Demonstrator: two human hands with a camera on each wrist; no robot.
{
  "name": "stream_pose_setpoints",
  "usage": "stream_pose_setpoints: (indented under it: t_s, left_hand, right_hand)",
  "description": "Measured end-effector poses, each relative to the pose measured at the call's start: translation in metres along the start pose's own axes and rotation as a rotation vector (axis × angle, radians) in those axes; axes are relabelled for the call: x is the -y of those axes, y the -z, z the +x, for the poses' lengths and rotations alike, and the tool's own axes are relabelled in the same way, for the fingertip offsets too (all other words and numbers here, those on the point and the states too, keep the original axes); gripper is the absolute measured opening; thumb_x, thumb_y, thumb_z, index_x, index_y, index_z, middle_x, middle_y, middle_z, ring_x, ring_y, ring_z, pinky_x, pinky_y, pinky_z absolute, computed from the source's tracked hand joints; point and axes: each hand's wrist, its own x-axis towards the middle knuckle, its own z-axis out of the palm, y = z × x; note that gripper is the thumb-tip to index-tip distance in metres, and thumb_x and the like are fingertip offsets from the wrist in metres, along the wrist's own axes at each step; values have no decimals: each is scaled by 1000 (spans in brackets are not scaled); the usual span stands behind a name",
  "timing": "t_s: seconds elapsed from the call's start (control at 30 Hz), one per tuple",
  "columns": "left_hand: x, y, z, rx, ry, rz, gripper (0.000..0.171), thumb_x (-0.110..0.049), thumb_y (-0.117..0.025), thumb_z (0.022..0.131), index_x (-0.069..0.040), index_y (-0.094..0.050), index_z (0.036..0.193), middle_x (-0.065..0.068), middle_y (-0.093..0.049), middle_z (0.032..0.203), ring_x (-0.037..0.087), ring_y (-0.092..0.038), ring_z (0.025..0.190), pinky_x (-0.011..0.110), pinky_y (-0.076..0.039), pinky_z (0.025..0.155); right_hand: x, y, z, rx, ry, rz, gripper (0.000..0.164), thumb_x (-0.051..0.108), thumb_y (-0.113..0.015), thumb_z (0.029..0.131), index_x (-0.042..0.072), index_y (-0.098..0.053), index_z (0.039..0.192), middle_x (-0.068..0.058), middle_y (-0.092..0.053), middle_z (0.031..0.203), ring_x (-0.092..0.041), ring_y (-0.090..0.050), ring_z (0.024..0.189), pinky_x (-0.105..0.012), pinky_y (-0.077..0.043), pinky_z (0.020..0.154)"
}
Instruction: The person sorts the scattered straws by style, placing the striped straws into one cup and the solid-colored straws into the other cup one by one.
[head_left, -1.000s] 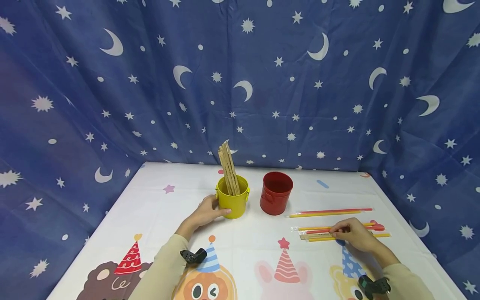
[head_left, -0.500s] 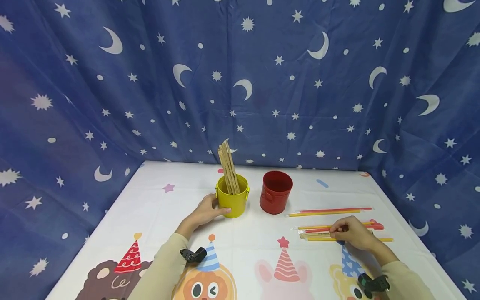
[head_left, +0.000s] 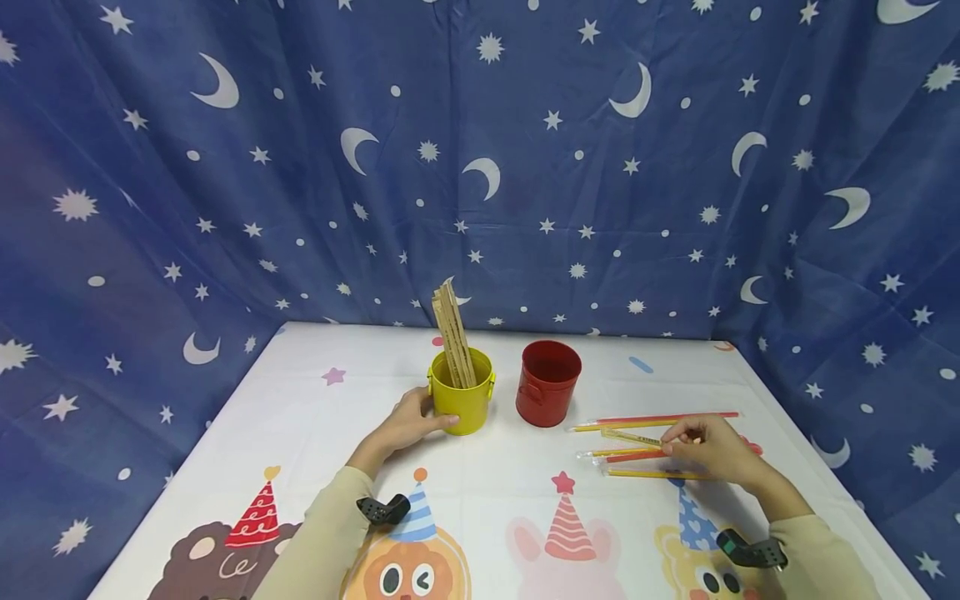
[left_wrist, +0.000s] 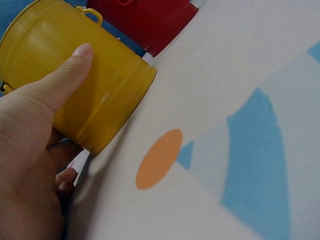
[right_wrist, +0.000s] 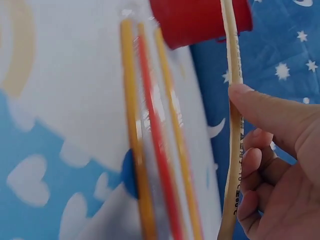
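Note:
My left hand (head_left: 407, 423) grips the side of a yellow bucket (head_left: 463, 410); in the left wrist view its thumb (left_wrist: 70, 77) lies across the bucket wall. Several tan paper-wrapped sticks, seemingly disposable chopsticks (head_left: 453, 342), lean upright in that bucket. With thumb and fingers, my right hand (head_left: 712, 448) pinches one similar printed packet of chopsticks (right_wrist: 233, 130), raised off the table. Below it lie plastic-wrapped straws: a yellow straw (right_wrist: 129, 90) and a red straw (right_wrist: 154, 120) show in the right wrist view. The fingers behind the yellow bucket are partly hidden.
A red bucket (head_left: 549, 398) stands right of the yellow one. Farther back on the right lie another red straw (head_left: 675, 416) and a yellow one. A white cloth with cartoon animals covers the table (head_left: 495, 508); a blue star-patterned curtain (head_left: 420, 192) hangs behind.
My right hand has lifted the chopsticks packet from among the straws, and the packet now tilts above them. My left hand stays on the yellow bucket.

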Motion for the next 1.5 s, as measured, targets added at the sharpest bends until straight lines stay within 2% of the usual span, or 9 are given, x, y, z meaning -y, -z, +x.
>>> stream_pose_setpoints:
  t_s: [0.2, 0.37, 0.5, 0.77, 0.87, 1.0, 1.1, 1.3, 1.5]
  left_hand:
    - [1, -1, 1, -2, 2, -4, 80, -40, -79, 85, -1, -47, 148, 18, -47, 156, 36, -40, 149, 52, -29, 126]
    - [4, -1, 3, -2, -1, -5, 83, -42, -79, 85, -1, -46, 149, 19, -45, 157, 37, -39, 149, 53, -28, 126]
    - [3, -1, 3, 2, 1, -10, 83, -42, -79, 85, -1, -46, 149, 18, -45, 157, 36, -39, 149, 52, -28, 126]
    - [0, 1, 0, 1, 6, 0, 83, -42, -79, 85, 0, -46, 149, 19, -44, 158, 37, -38, 149, 52, -28, 126]
    - [-1, 2, -1, 3, 3, -6, 83, -41, -79, 85, 0, -46, 149, 19, -44, 158, 37, -38, 149, 52, -28, 126]
    - [-1, 2, -1, 5, -13, -14, 80, -39, -79, 86, 0, -47, 148, 19, -45, 157, 36, -38, 149, 52, -27, 127]
    - [-1, 2, -2, 9, -21, -24, 79, -38, -79, 86, 0, -47, 148, 18, -45, 157, 36, -38, 150, 51, -27, 127]
    - [-1, 2, -1, 12, -17, -34, 80, -37, -79, 86, 1, -47, 148, 19, -44, 157, 36, -38, 149, 51, -27, 127]
    - [-1, 2, -1, 4, 6, -4, 83, -40, -79, 85, 1, -46, 149, 20, -44, 158, 37, -38, 149, 52, -28, 126]
  right_hand:
    - [10, 2, 6, 13, -8, 61, 13, 15, -76, 90, 4, -75, 95, 4, -48, 76, -10, -48, 71, -23, -38, 58]
    - [21, 1, 10, 25, 0, 135, 17, 14, -75, 91, 0, -74, 100, 4, -47, 74, -10, -49, 67, -23, -40, 53]
    - [30, 1, 14, 22, 13, 141, 18, 14, -74, 91, 0, -75, 103, 4, -49, 74, -10, -49, 68, -23, -41, 55]
    - [47, -5, 24, 36, 15, 235, 24, 15, -72, 93, -5, -71, 106, 6, -51, 75, -8, -45, 64, -26, -40, 52]
    - [52, -8, 29, 28, -5, 256, 29, 17, -72, 94, -8, -70, 109, 7, -54, 76, -7, -44, 63, -26, -40, 51]
    - [61, -11, 33, 22, -35, 289, 33, 18, -72, 94, -10, -68, 111, 9, -64, 82, -10, -53, 70, -24, -45, 59]
    - [67, -14, 36, 25, -41, 342, 27, 18, -70, 96, -6, -69, 110, 11, -68, 87, -13, -58, 78, -26, -48, 69]
    - [79, -24, 45, 8, -21, 509, 9, 19, -64, 100, 17, -73, 101, 12, -64, 92, -11, -58, 93, -21, -51, 85]
    - [94, -33, 54, -9, -3, 742, 23, 10, -59, 102, 26, -73, 94, 11, -60, 87, -6, -55, 86, -17, -51, 82]
